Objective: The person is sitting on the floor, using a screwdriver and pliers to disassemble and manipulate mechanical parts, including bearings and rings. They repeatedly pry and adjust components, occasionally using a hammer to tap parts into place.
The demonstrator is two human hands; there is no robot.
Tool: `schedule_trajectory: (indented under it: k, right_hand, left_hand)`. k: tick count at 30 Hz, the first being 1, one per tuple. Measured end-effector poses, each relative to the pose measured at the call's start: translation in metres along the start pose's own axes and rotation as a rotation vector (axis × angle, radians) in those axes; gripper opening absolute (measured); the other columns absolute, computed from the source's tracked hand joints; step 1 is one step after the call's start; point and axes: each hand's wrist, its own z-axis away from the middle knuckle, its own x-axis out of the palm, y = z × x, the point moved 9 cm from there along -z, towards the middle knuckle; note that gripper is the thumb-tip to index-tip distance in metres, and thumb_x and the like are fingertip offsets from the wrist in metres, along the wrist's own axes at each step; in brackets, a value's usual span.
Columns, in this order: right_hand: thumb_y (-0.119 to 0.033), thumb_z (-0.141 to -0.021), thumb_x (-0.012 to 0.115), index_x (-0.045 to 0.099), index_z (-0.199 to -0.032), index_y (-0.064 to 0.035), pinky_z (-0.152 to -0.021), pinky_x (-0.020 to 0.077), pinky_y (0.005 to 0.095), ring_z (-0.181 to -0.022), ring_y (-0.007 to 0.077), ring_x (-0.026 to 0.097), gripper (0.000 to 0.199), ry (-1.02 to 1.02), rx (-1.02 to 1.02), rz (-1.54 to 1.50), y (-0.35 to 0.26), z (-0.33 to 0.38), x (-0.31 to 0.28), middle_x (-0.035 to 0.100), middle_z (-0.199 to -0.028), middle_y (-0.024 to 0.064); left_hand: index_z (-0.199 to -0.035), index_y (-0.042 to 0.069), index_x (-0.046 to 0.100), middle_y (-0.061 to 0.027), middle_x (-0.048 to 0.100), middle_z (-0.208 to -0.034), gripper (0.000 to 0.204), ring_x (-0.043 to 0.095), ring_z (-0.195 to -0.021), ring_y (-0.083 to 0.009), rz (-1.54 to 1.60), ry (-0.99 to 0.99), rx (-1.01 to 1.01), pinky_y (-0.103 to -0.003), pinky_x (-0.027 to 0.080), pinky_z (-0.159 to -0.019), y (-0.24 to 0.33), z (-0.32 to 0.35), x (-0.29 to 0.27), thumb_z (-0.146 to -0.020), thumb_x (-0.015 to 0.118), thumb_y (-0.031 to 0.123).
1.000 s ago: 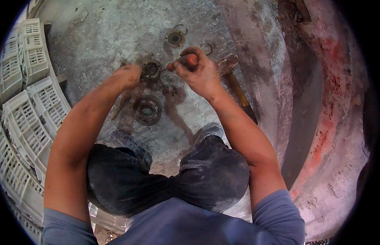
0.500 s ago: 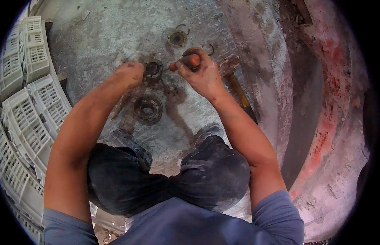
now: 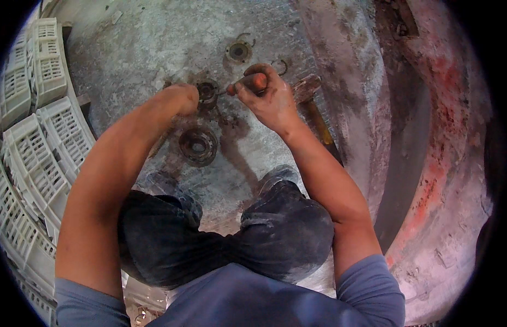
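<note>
A screwdriver [image 3: 254,83] with a red-and-dark handle is gripped in my right hand [image 3: 275,101]. Its thin shaft points left toward a dark, greasy round metal part [image 3: 207,94] with a hole in its middle. At that part's left edge is my left hand [image 3: 182,100], curled closed; its fingertips and anything in them are hidden. Closer to my feet lies a larger round flanged metal piece [image 3: 198,146], like a bearing housing. Farther off, a smaller round metal piece [image 3: 238,52] rests on the stained floor [image 3: 155,49].
A hammer [image 3: 319,122] with a yellowish handle lies right of my right hand. A thin open metal ring [image 3: 283,67] sits beyond that hand. White slatted plastic crates [image 3: 68,131] line the left side. A dusty, red-stained raised structure [image 3: 422,185] curves along the right.
My left hand has shifted right, nearer the dark round part, which also sits slightly farther right. My right hand and the screwdriver stay nearly in place.
</note>
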Motion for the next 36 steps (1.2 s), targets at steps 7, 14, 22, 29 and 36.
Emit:
schedule_trajectory:
  k: [7, 14, 22, 29, 36]
  right_hand:
    - [-0.022, -0.078, 0.078, 0.059, -0.107, 0.0008, -0.076, 0.0511, 0.0309, -0.079, 0.016, 0.061, 0.042, -0.016, 0.002, -0.089, -0.004, 0.0, 0.002, 0.067, -0.088, 0.0116]
    - [-0.027, -0.078, 0.077, 0.059, -0.11, 0.0012, -0.079, 0.0518, 0.0329, -0.082, 0.0203, 0.064, 0.046, -0.013, -0.013, -0.007, 0.005, -0.003, 0.002, 0.068, -0.092, 0.014]
    - [-0.028, -0.077, 0.078, 0.059, -0.11, 0.001, -0.079, 0.0526, 0.0338, -0.083, 0.0231, 0.066, 0.048, 0.0, -0.009, -0.03, 0.004, -0.003, 0.001, 0.068, -0.093, 0.0156]
    - [-0.028, -0.077, 0.077, 0.06, -0.109, -0.0013, -0.078, 0.0532, 0.0354, -0.084, 0.024, 0.067, 0.046, 0.009, 0.004, 0.012, 0.005, -0.004, 0.001, 0.068, -0.093, 0.0162]
    - [-0.029, -0.076, 0.078, 0.059, -0.111, -0.0019, -0.078, 0.0532, 0.0354, -0.084, 0.0257, 0.068, 0.048, 0.008, 0.01, 0.06, 0.0, -0.002, -0.001, 0.069, -0.094, 0.0168]
  left_hand:
    - [-0.097, 0.011, 0.073, -0.0169, 0.069, -0.104, 0.03, 0.067, -0.1, -0.0331, 0.031, -0.07, -0.039, -0.042, 0.053, -0.081, 0.01, 0.011, -0.016, -0.068, 0.065, 0.016]
    - [-0.099, 0.011, 0.072, -0.0165, 0.069, -0.105, 0.032, 0.067, -0.1, -0.0334, -0.015, -0.046, -0.076, -0.041, 0.053, -0.081, 0.008, 0.011, -0.019, -0.068, 0.065, 0.014]
    - [-0.104, 0.006, 0.071, -0.0173, 0.068, -0.11, 0.032, 0.066, -0.103, -0.0342, -0.014, -0.077, -0.089, -0.042, 0.053, -0.083, 0.012, 0.019, -0.026, -0.073, 0.063, 0.011]
    - [-0.105, 0.001, 0.065, -0.0249, 0.065, -0.111, 0.03, 0.063, -0.106, -0.0403, 0.004, -0.112, -0.052, -0.047, 0.051, -0.085, 0.006, 0.007, -0.013, -0.082, 0.054, 0.018]
    - [-0.096, 0.002, 0.067, -0.0238, 0.066, -0.108, 0.025, 0.065, -0.103, -0.0387, -0.08, -0.043, -0.017, -0.044, 0.052, -0.084, 0.013, 0.011, -0.025, -0.078, 0.057, 0.017]
